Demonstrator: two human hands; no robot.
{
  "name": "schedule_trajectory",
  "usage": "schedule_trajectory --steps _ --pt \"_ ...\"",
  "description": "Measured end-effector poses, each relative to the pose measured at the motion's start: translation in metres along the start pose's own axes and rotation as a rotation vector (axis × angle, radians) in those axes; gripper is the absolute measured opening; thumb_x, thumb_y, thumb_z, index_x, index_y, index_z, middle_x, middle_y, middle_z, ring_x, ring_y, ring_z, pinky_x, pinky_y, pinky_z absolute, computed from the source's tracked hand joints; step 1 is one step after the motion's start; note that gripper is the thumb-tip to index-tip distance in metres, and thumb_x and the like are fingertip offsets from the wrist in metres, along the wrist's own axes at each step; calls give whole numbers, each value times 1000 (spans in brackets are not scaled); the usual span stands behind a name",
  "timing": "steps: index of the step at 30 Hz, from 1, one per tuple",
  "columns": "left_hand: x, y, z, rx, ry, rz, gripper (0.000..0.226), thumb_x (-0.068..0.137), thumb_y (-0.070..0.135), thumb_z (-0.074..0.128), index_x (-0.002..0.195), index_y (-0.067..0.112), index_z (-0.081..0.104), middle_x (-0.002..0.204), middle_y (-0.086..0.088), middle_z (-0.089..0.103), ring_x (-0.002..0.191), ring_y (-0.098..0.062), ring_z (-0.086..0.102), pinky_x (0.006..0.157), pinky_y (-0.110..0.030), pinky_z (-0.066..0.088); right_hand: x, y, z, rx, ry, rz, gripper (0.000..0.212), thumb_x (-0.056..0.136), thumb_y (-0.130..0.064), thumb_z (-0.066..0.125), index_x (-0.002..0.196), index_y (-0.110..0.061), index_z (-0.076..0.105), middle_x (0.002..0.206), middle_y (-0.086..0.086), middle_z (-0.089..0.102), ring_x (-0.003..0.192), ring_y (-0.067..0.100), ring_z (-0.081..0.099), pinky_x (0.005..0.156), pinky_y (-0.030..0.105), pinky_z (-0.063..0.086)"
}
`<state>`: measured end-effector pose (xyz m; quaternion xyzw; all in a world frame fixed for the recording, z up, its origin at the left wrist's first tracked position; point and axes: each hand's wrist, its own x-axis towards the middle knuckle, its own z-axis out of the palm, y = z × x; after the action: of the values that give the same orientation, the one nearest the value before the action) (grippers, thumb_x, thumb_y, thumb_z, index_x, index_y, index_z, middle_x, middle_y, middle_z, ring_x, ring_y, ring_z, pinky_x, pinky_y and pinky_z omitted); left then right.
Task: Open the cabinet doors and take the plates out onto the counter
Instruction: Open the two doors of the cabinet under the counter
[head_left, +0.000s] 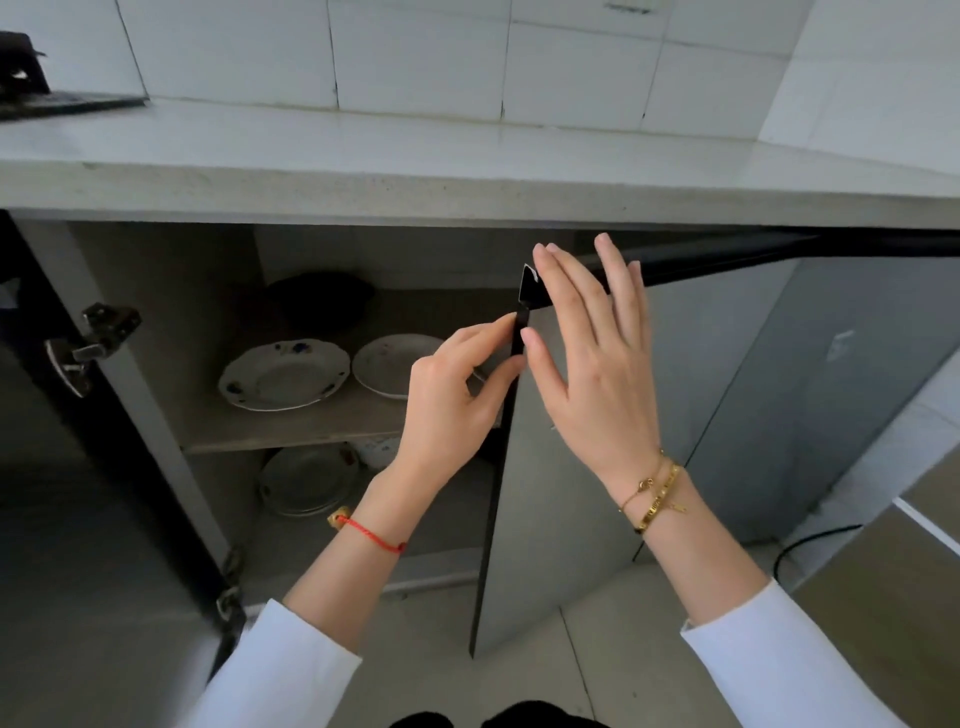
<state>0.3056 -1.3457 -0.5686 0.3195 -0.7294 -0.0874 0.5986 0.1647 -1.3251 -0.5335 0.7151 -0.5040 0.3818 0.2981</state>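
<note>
Right, the table (467, 150) runs pale and bare across the far side, waiting for crockery. Below it the left door (78, 415) hangs wide open, and the right door (561, 493) stands partly swung out, its dark edge facing us. That edge is pinched by the left hand (452, 405) between thumb and fingertips, surely to pull it wider, while the right hand (592, 364) lies flat and open against the door's face, gripping nothing (steadying it, I'd judge). The plates sit inside: two side by side on the upper shelf (291, 431), the left plate (284, 375) in full view, the right plate (397, 364) partly behind the hand. A lower stack (306, 480) sits in shadow, count unclear. Something dark (322, 301) lurks far back, unreadable. The cabinet's right half stays hidden behind the door.
</note>
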Motion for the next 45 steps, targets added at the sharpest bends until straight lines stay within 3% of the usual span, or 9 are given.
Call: schedule_trajectory --steps 6,11,16,22,28,38,45 --pt "-17 26 4 -95 -8 31 38 86 12 71 124 10 65 114 -1 69 101 -6 66 87 -13 50 -19 0 -27 21 108 5 44 100 -26 49 140 -8 46 145 5 48 145 28 27 119 51 22" --pt "-28 45 14 -184 -33 79 35 83 10 75 117 7 69 113 -2 69 104 -11 67 88 -30 56 -37 7 -52 38 191 0 42 97 -25 57 132 -3 54 138 9 55 140 29 33 114 55 29" --pt "-39 63 24 -253 -58 125 36 82 13 77 116 7 69 113 -2 69 108 -10 65 90 -30 55 -54 15 -81 13 154 10 44 96 -27 59 132 -3 53 140 8 53 141 31 34 116 54 28" --pt "-51 87 46 -291 -116 241 41 81 17 78 118 4 68 112 -1 70 110 -20 64 87 -42 55 -81 32 -118 35 131 30 48 94 -21 61 134 2 46 143 11 48 142 33 32 117 54 26" --pt "-64 115 77 -311 -145 353 47 82 23 77 123 4 64 120 3 67 117 -18 60 90 -40 53 -105 51 -162 -27 84 75 51 94 -18 59 138 3 41 146 11 43 143 30 30 118 53 25" --pt "-84 160 145 -310 -414 467 61 93 33 64 145 12 41 153 2 39 139 -15 39 106 -40 43 -139 83 -231 -141 40 322 48 93 -14 61 138 -3 45 148 3 43 146 20 27 116 52 29" --pt "-89 187 185 -281 -541 518 66 97 37 55 152 16 24 161 5 18 147 -9 21 117 -34 31 -156 119 -259 -205 13 430 46 96 -14 57 140 -9 43 150 -7 39 148 16 20 117 53 24"
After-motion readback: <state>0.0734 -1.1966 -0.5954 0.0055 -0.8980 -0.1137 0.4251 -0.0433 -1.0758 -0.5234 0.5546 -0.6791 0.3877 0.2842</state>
